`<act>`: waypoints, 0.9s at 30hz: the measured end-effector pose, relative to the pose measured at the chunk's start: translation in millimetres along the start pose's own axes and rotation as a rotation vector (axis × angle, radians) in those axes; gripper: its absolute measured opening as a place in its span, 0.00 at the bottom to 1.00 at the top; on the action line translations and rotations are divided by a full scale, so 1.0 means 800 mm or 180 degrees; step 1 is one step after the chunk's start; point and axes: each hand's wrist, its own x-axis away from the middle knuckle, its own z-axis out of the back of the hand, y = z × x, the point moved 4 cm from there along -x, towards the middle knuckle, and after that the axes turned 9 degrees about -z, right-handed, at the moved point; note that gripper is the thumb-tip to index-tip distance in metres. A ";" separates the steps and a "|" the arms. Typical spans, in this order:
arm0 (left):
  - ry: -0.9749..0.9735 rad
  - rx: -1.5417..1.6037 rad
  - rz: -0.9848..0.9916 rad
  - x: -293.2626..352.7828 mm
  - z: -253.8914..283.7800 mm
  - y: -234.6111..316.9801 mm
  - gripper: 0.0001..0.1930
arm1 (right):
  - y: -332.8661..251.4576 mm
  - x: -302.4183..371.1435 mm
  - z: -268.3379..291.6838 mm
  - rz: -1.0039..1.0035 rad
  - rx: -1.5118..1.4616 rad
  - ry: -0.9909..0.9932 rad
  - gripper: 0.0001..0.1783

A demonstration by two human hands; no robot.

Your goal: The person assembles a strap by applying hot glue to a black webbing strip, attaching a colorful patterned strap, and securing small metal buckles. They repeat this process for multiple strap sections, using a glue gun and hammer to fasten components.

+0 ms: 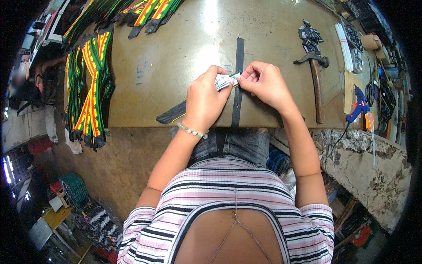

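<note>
"Head view: what carries the work?"

"Brown desk [176, 53]. Striped bands [90, 90] in red, yellow and green hang over its left side. A long black strip [236, 110] crosses it toward the near edge. A hammer [316, 88] lies to the right, below a cluster of small black pieces [310, 37]."

"Where is the workpiece?"

"The dark strap [173, 113] slants up from near the desk's front edge and passes beneath the left hand [205, 99]. What appears to be its upper end meets the right hand [266, 83] above the black strip."

"State of the hands?"

"Both narrow. Left: thumb and fingers pinch a white piece [223, 82]. Right: fingertips closed at the strap's upper end; the exact contact is hidden."

"How should this step be done?"

"As a judgement: keep the left grip firm but flat, so that the white piece does not crease. Align it with the strap's edge. Make small adjustments with the right fingertips only, and avoid twisting the strap."

"Describe the strap, then the white piece."

"Strap: dark, woven-looking, with a thin yellow edge. White piece: pale with darker marks, partly covered by fingers; whether it is folded or stacked cannot be told."
</note>
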 end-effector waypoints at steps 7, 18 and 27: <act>-0.0209 -0.0179 -0.0242 0.007 0.001 -0.001 0.12 | -0.040 0.041 0.027 0.0063 0.0562 -0.0047 0.20; -0.0236 -0.0174 -0.0248 0.027 0.001 0.006 0.08 | 0.004 0.121 -0.053 0.1638 0.1053 0.0366 0.16; -0.0266 -0.0222 -0.0288 0.029 0.004 0.011 0.08 | -0.014 0.014 0.009 0.1226 0.0128 -0.0216 0.12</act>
